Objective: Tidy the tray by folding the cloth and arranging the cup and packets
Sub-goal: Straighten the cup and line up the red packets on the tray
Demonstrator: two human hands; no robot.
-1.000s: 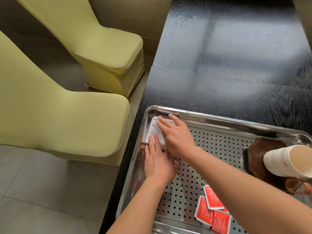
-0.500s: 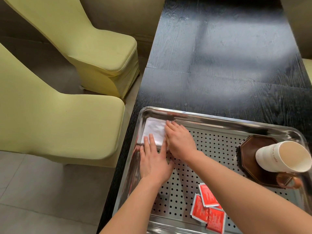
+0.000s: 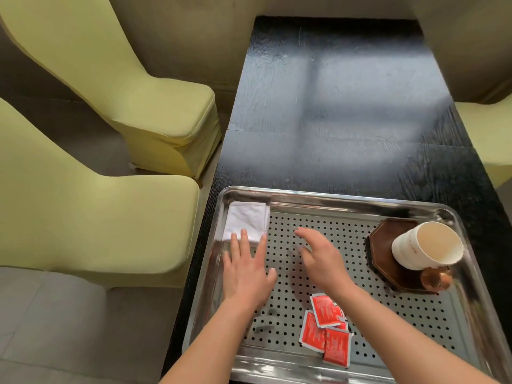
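Since our flat left hand (image 3: pixel 246 270) touched the folded white cloth (image 3: pixel 246 220), our spread right hand (image 3: pixel 318 256) likely needed the red packets (image 3: pixel 327 328) next.

You have one perforated steel tray (image 3: pixel 360 196), one folded white cloth (image 3: pixel 246 220), one white paper cup (image 3: pixel 426 248), at least three red packets (image 3: pixel 325 310).

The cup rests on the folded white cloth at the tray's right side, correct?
Not quite. The cup rests on a brown octagonal coaster at the tray's right side. The folded white cloth lies apart in the far left corner, as the head view shows.
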